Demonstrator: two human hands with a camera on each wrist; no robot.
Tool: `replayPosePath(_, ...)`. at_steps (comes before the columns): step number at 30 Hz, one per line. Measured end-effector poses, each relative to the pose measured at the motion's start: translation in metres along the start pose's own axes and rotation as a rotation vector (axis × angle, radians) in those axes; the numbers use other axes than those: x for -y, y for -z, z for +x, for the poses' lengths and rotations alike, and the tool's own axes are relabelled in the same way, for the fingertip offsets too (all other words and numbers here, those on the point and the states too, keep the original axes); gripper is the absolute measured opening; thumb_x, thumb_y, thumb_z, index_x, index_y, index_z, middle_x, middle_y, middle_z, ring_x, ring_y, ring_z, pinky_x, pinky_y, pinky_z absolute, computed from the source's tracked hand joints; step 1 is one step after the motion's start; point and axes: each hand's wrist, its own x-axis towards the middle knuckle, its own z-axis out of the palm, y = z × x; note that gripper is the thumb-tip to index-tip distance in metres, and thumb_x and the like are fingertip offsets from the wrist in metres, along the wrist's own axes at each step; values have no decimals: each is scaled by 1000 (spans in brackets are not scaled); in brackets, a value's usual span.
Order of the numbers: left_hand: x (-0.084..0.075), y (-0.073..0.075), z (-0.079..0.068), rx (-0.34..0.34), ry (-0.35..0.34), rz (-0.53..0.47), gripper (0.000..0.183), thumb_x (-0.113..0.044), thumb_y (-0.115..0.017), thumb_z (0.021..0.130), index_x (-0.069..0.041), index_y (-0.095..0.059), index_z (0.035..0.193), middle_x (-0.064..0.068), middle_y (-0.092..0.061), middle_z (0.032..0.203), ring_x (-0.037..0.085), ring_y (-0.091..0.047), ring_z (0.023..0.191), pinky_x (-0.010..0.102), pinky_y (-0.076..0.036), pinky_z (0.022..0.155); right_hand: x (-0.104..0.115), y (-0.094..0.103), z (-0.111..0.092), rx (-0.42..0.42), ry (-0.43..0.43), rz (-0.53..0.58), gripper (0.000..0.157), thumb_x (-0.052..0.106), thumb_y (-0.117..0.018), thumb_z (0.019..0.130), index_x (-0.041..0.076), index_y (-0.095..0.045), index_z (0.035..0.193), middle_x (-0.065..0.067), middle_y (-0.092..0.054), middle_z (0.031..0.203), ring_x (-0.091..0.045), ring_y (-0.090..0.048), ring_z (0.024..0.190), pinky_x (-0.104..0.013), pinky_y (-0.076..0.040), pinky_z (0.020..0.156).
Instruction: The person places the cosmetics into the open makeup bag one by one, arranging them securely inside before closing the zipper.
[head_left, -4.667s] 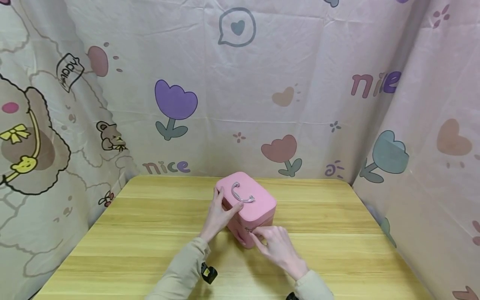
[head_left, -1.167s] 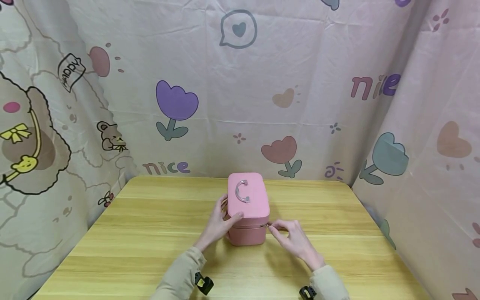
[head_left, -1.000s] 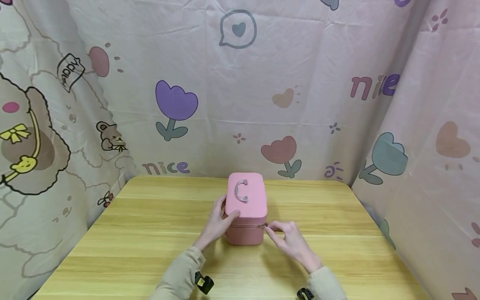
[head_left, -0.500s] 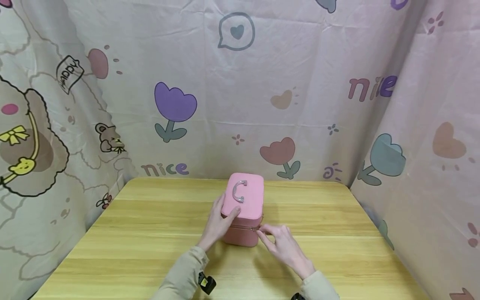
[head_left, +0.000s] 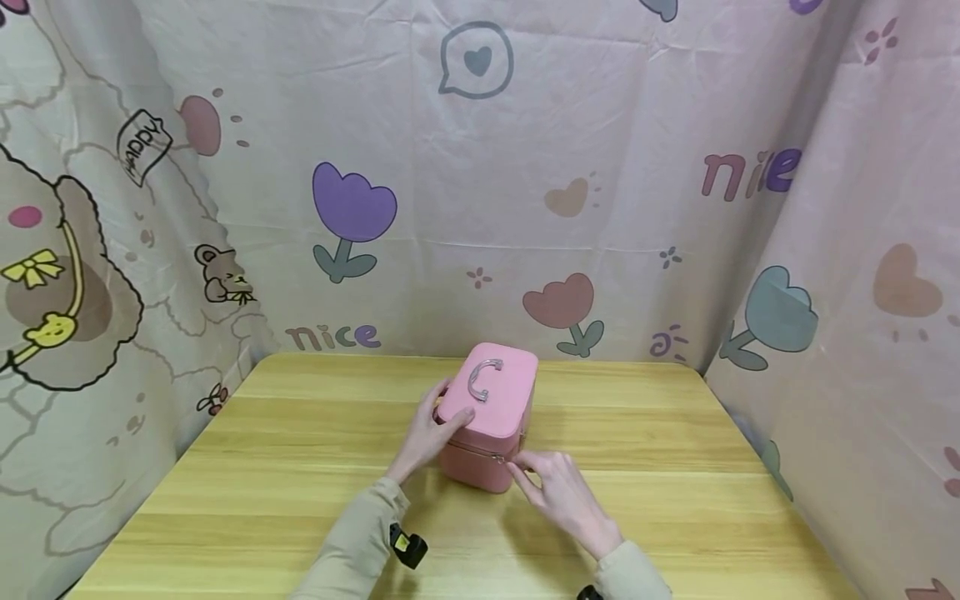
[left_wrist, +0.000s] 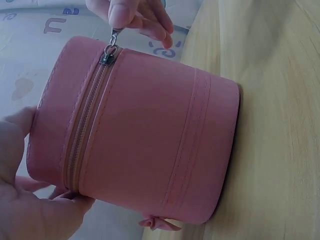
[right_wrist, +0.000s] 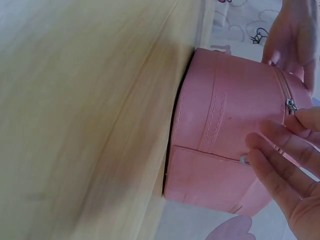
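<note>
A pink cosmetic case (head_left: 501, 398) with a silver handle (head_left: 480, 380) on its lid stands upright on the table, turned at an angle. My left hand (head_left: 426, 433) holds its left side, thumb on the lid's edge and fingers down the far side. At the near corner my right hand (head_left: 561, 493) pinches the zipper pull (left_wrist: 115, 36) between thumb and forefinger. The zipper slider (left_wrist: 107, 57) sits on the seam below the lid, and teeth (left_wrist: 86, 117) run from it toward the left hand. In the right wrist view a metal ring (right_wrist: 244, 159) shows on the case's side.
The wooden table (head_left: 300, 467) extends around the case on all sides. A printed curtain (head_left: 465, 183) hangs behind and at both sides. Black wrist cameras (head_left: 407, 546) are strapped to both sleeves.
Over the last second the case has turned clockwise as seen from above, its near end swinging left. My right hand and the zipper pull have shifted left along the near end.
</note>
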Motion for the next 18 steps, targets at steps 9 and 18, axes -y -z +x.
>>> replayPosePath(9, 0, -1, 2, -29, 1, -17, 66, -8, -75, 96, 8, -45, 152, 31, -52, 147, 44, -58, 129, 50, -50, 113, -1, -1, 1, 3, 29, -14, 11, 3, -75, 94, 8, -73, 83, 1, -75, 73, 3, -57, 61, -13, -46, 52)
replayPosePath(18, 1, 6, 3, 25, 5, 21, 66, -10, -73, 97, 11, -44, 153, 35, -49, 152, 42, -64, 124, 43, -56, 106, -4, -4, 0, -62, 155, -62, 11, -1, -79, 85, 8, -73, 83, 2, -73, 70, 4, -47, 53, -4, -31, 49)
